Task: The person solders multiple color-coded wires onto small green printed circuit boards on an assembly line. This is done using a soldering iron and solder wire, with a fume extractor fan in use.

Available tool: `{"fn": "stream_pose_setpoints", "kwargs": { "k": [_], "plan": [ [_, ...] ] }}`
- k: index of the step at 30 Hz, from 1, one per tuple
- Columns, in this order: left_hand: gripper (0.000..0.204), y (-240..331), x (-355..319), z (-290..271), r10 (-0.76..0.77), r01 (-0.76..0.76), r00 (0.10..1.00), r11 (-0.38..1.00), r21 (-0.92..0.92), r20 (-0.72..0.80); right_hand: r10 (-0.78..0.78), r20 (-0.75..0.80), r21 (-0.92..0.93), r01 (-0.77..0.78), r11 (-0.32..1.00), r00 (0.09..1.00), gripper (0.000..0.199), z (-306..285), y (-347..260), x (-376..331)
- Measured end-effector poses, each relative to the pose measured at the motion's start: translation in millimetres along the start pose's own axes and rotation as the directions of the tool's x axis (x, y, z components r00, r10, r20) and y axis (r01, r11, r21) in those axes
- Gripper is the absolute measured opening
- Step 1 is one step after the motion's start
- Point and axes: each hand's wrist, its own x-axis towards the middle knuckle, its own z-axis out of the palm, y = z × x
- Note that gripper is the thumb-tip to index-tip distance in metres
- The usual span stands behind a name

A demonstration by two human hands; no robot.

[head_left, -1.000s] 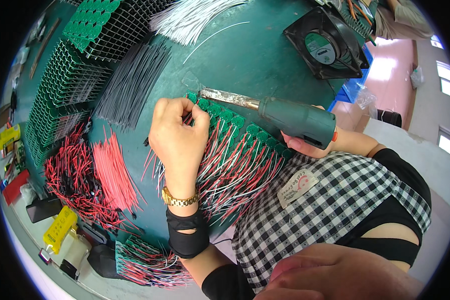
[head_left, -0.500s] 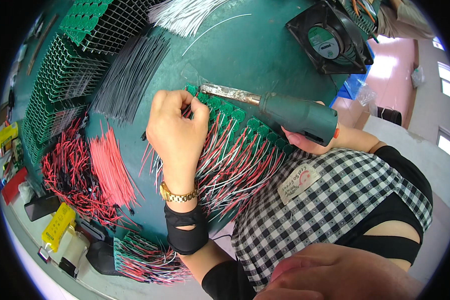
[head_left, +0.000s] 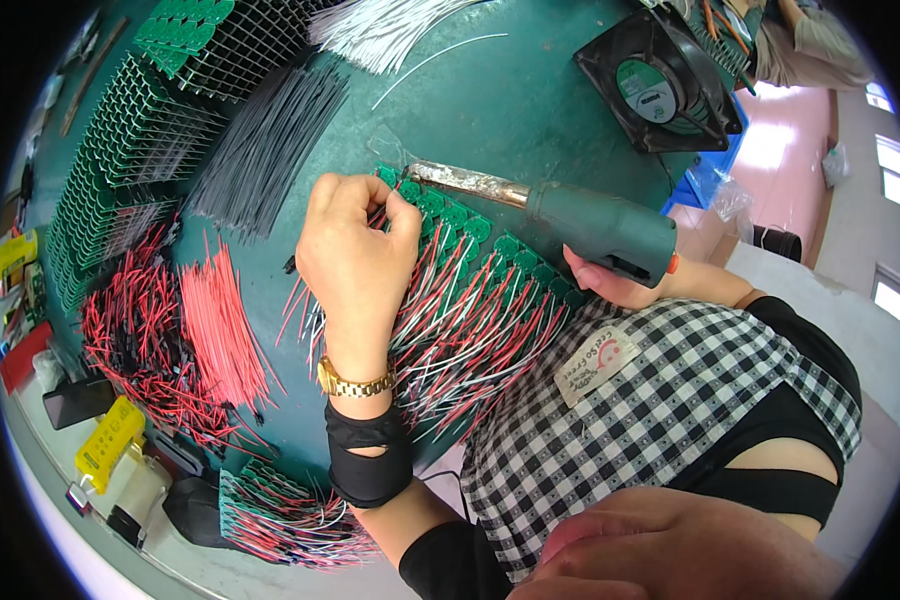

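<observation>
Okay so, clock centred on the row of round green boards (head_left: 477, 230) with red and white wires, 12 at the top. Left hand (head_left: 360, 235) is at 9, clenched in a pinch on thin wire (head_left: 400, 183) by the row's far end. Right hand (head_left: 610, 285) at 4 is wrapped round a green-handled tool (head_left: 600, 222), metal tip by that same end; can't tell if it's touching.

Green bench (head_left: 515, 95) gets crowded from 7 to 11: wired boards (head_left: 280, 520), red strands (head_left: 228, 330), board stacks (head_left: 115, 165), dark strands (head_left: 270, 150), white strands (head_left: 395, 30). Black fan (head_left: 660, 80) at 1–2. Pink floor (head_left: 775, 150) and windows (head_left: 898, 175) past the edge around 2–3; checked apron (head_left: 590, 420) crowds the near edge at 5. Most elbow room's at 12–1, just one loose strand (head_left: 435, 63) there.
</observation>
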Motion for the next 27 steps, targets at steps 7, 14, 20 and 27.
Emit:
{"fn": "stream_pose_setpoints", "kwargs": {
  "k": [7, 14, 20, 27],
  "plan": [
    [0.005, 0.6, -0.8, -0.2, -0.009, 0.009, 1.000, 1.000, -0.003, -0.003, 0.016, -0.025, 0.006, -0.016, 1.000, 1.000, 0.027, -3.4, 11.9, -16.6],
    [0.007, 1.0, -0.7, -1.2, 0.003, -0.003, 1.000, 1.000, 0.030, 0.011, 0.060, -0.081, 0.053, -0.055, 0.997, 0.995, 0.024, -2.4, 15.6, -14.7],
    [0.008, 3.4, -2.8, -1.0, 0.002, -0.003, 1.000, 0.999, -0.051, -0.024, 0.274, -0.047, 0.283, -0.250, 0.926, 0.961, 0.015, -1.2, -2.3, -11.1],
    [0.009, 7.1, 0.5, -0.9, 0.046, -0.046, 0.999, 0.999, -0.001, 0.022, 0.249, -0.067, 0.278, -0.222, 0.934, 0.966, 0.015, 1.6, -5.3, -6.2]
  ]
}}
